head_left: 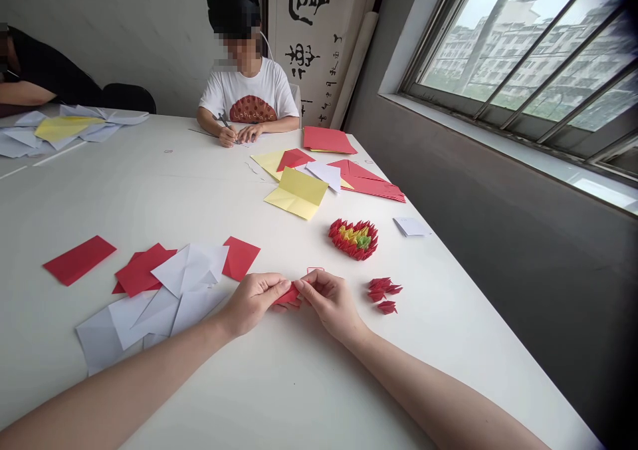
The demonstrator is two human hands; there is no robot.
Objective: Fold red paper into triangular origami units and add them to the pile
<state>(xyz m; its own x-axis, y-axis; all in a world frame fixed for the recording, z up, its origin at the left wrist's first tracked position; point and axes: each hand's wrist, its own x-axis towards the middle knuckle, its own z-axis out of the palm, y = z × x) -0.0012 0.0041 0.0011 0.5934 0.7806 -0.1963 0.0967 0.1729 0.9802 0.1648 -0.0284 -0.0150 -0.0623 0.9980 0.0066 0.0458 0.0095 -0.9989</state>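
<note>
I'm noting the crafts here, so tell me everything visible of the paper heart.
The paper heart is a cluster of many small, tightly packed pieces with pointed tips, apparently folded paper. Red pieces form the border, yellow ones run through the middle, and a green patch sits toward the picture's right side. It rests on the white table, beyond the right hand and some loose red pieces, touching neither. How it is joined is hidden.

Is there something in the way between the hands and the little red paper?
No, nothing visible: the left hand and right hand both pinch the little red paper. The white sheets lie to the left.
</note>
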